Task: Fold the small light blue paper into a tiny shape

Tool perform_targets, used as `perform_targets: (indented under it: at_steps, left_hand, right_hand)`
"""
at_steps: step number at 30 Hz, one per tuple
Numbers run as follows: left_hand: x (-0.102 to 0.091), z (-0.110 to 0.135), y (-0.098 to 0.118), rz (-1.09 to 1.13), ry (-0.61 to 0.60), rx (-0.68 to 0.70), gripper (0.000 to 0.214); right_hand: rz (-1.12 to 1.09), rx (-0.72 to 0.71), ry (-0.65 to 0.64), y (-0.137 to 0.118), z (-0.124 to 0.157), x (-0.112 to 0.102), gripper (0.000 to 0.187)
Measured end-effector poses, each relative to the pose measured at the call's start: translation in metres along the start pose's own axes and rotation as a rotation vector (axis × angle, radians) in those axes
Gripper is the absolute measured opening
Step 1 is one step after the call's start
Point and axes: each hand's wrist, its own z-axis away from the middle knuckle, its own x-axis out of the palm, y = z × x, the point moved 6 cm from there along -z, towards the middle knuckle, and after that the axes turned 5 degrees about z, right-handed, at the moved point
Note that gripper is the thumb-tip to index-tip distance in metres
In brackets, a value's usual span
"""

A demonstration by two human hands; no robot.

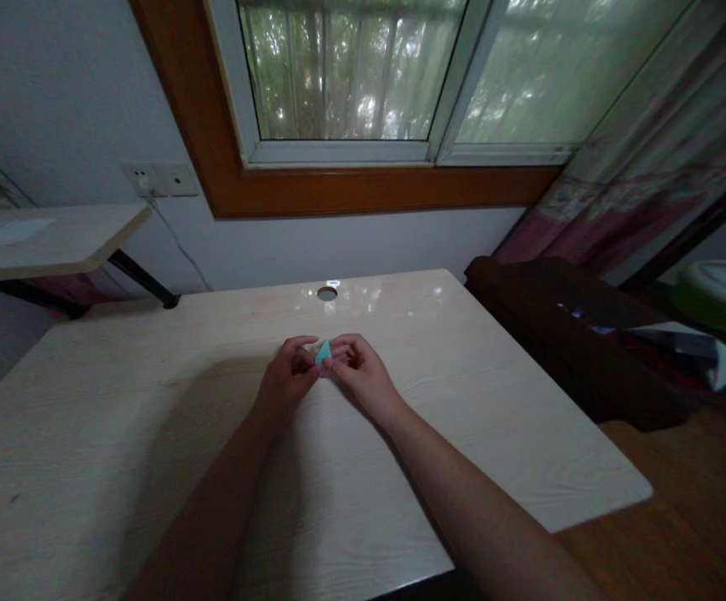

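Between my two hands is a small turquoise piece (323,352), flat-sided and pointed at the top like folded paper. My left hand (285,372) grips it from the left, thumb and fingers curled in. From the other side my right hand (363,372) pinches it, the thumb low on its front. The fingertips cover its lower edge and sides, so its full shape is hidden. Both hands are over the middle of the pale wooden table (213,467), and my forearms reach in from the near edge.
A round cable hole (327,294) lies near the table's far edge. At the left stands a raised shelf (56,242) on black legs. A wall socket (161,179) holds a plug with a white cord. Dark brown furniture (551,334) adjoins the right side, carrying papers (692,346).
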Motion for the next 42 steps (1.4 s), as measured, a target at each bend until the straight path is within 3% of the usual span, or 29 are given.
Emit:
perform_targets:
  at_steps: [16, 23, 28, 42]
  left_hand:
    - [0.008, 0.001, 0.001, 0.083, -0.062, -0.060, 0.043]
    - [0.006, 0.001, 0.003, 0.138, -0.026, -0.095, 0.045]
    - [0.004, -0.001, 0.000, 0.125, -0.013, -0.085, 0.043]
    - [0.006, -0.002, 0.001, 0.206, -0.044, -0.091, 0.048]
  right_hand:
    - [0.053, -0.086, 0.158, -0.005, 0.002, -0.006, 0.022]
    - [-0.032, -0.031, 0.132, -0.002, -0.002, -0.008, 0.027]
    - [-0.034, 0.016, 0.027, 0.006, -0.004, -0.001, 0.044]
    - [-0.086, -0.001, 0.160, -0.002, -0.003, -0.007, 0.037]
